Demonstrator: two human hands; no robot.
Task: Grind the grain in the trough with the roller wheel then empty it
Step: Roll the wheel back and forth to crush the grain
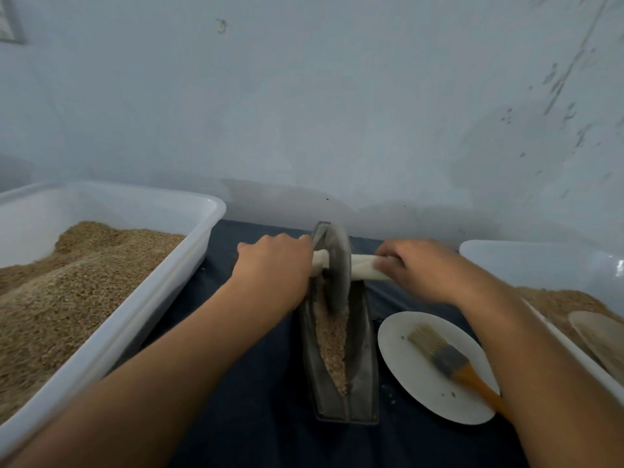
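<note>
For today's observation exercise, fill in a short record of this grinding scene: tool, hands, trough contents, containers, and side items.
Tool: roller wheel standing in the far end of the trough
Hands: left hand and right hand each grip an end of the white axle handle
Trough contents: crushed grain along the groove
Containers: left tub heaped with grain; right tub partly filled
Side items: brush lying on white plate

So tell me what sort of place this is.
Probably a small hand-grinding workspace for grain: a metal trough with a roller wheel on a dark cloth, big plastic bins of grain at both sides, against a bare scuffed wall.
</note>
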